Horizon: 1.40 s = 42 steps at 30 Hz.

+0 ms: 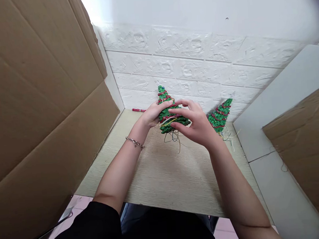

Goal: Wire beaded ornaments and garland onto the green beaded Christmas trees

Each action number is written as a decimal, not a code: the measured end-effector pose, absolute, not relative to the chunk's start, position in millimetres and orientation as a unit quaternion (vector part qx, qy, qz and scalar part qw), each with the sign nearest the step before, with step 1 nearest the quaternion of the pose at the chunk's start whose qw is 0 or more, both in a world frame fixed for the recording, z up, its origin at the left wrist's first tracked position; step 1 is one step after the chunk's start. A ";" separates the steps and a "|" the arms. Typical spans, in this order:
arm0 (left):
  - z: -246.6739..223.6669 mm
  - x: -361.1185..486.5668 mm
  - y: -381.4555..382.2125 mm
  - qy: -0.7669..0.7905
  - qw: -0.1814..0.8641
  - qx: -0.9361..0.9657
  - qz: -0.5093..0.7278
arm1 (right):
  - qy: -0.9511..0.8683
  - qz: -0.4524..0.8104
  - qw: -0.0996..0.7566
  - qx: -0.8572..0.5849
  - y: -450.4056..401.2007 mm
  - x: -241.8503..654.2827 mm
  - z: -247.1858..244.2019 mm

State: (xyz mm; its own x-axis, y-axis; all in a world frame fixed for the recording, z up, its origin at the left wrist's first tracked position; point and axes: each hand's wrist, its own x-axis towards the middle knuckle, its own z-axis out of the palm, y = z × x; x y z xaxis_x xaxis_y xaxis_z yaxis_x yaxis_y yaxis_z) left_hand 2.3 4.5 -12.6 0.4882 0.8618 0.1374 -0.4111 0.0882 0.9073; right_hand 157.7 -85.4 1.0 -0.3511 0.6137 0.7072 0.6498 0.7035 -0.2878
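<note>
A small green Christmas tree [165,113], wound with red garland and dotted with beads, is held up between my hands over the table. My left hand [154,114] is closed around its left side, thumb across the front. From the right, my right hand [195,120] grips it with curved fingers on the front and side, the thumb low near the base. White and yellow strands [168,122] cross the lower part of the tree. Loose dark wires or threads [174,135] hang below it. What lies under my fingertips is hidden.
A second green tree [220,116] with red garland leans at the back right, loose threads at its base. A thin red stick-like item [138,110] lies by the white brick-pattern wall [172,65]. Cardboard [50,87] stands left; a white panel [282,125] bounds the table [163,177] right.
</note>
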 end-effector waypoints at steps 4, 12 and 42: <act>-8.2 2.3 0.6 0.231 0.686 0.514 0.461 | -0.834 -0.083 0.376 -0.395 -105.9 148.5 12.6; -6.2 4.1 -3.4 0.224 0.710 0.491 0.453 | -0.858 -0.138 0.276 -0.411 -124.5 140.4 20.6; -11.7 4.5 3.2 0.208 0.730 0.483 0.437 | -0.815 -0.059 0.410 -0.404 -92.7 162.5 10.9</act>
State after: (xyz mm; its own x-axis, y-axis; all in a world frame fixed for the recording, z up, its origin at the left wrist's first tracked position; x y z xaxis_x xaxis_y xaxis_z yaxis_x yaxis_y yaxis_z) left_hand 4.5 3.2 -11.7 0.5316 0.8388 0.1178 -0.4370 0.1524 0.8864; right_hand 162.5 -92.7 10.9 -0.3365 0.6114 0.7162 0.7076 0.6660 -0.2361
